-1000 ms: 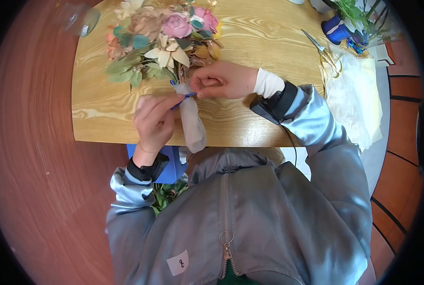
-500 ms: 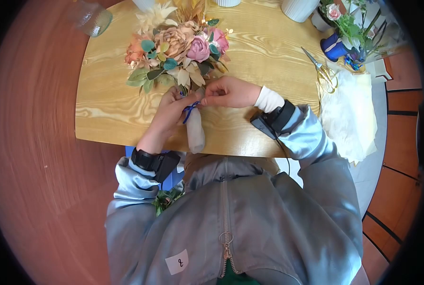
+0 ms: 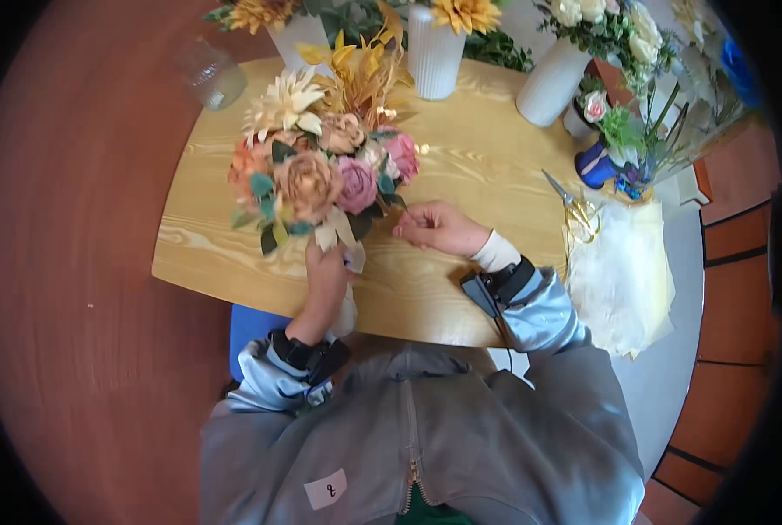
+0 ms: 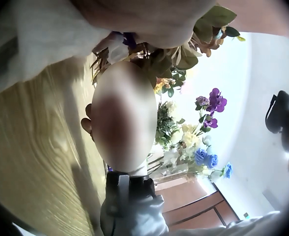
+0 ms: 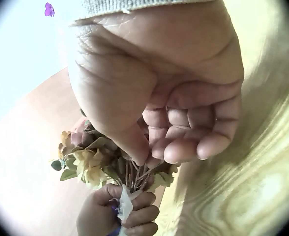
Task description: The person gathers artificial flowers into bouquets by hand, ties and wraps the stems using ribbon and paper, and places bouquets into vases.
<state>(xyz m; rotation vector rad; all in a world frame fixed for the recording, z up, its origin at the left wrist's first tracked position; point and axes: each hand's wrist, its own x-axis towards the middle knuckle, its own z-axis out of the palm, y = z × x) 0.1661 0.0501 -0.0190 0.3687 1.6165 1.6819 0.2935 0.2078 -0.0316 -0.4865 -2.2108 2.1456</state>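
The left hand (image 3: pixel 325 278) is gripping the bouquet (image 3: pixel 308 185) by its stems, fingers wrapping round a white wrap (image 5: pixel 126 204), and a bit of blue ribbon (image 5: pixel 116 208) is showing at that grip. The right hand (image 3: pixel 441 229) is hovering just beside the bouquet, fingers curling in toward the palm and the thumb tip lying close to the index fingertip; whether the two are pinching anything fine, I cannot tell. A white cuff (image 3: pixel 497 252) is circling that wrist, with a black strap (image 3: pixel 511 280) sitting behind it

The bouquet is leaning away from the person above the counter (image 3: pixel 461 293), its peach, pink and cream heads spreading beyond the left hand and its yellow foliage pointing toward the far edge

Farther out, scissors (image 3: pixel 581 213) with gold handles are lying on the right, just beside a stack of pale paper (image 3: pixel 625 276). A blue spool (image 3: pixel 593 170) is standing past the scissors, near a small potted plant. A glass jar (image 3: pixel 215 85) is sitting at the far left corner. Along the far side, a middle vase (image 3: pixel 433 59) is holding yellow flowers, and a right vase (image 3: pixel 550 86) is standing under white blooms
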